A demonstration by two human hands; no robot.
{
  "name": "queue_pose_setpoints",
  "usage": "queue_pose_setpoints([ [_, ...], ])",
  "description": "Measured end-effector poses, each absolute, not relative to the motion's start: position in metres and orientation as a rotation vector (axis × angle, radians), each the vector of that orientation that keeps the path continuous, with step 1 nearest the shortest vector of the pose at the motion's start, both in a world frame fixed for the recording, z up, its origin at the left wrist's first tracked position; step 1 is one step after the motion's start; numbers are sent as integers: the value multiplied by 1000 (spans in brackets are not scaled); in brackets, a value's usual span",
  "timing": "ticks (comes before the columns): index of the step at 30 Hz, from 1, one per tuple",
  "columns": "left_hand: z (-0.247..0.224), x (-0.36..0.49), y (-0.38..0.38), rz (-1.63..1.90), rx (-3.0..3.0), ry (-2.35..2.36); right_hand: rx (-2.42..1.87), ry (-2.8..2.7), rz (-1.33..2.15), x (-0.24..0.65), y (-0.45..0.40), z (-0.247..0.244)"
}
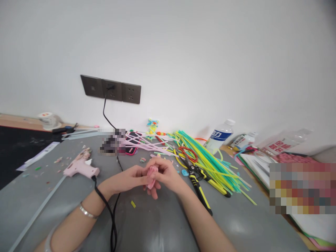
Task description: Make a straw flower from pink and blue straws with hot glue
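Note:
Close together over the middle of the grey table, my left hand (pixel 135 178) and my right hand (pixel 166 173) both hold a small pink craft piece (pixel 152 172) made of bent soft strips. My fingers and thumbs close round it and hide part of it, so its full shape does not show. Left of my hands lies a pink hot glue gun (pixel 81 168), a glue stick trailing from its back end. Pliers with yellow and black handles (pixel 199 192) rest to the right of my right wrist.
Behind the pliers spreads a bundle of yellow and green pipe cleaners (pixel 210 161), with pink ones (pixel 149 144) further left. A water bottle (pixel 220 134) leans near the wall. The glue gun's black cord (pixel 111 213) runs under my left forearm. Scraps dot the table (pixel 147 227).

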State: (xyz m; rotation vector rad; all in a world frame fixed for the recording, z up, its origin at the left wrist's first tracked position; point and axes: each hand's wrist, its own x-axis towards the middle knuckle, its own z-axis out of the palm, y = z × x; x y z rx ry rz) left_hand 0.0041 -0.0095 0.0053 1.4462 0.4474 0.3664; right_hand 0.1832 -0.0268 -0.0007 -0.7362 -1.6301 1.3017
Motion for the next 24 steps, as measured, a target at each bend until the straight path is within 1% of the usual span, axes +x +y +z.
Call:
queue_pose_setpoints([
  [6,7,2,-10,306,1476,379,-718,-1589,1267,176,-28,-5],
  [21,2,3,-8,372,1485,427,-790,-1575,1088,170,-29,-3],
  [24,0,5,-5,467,1470,487,-873,-1461,1034,172,-27,-4],
])
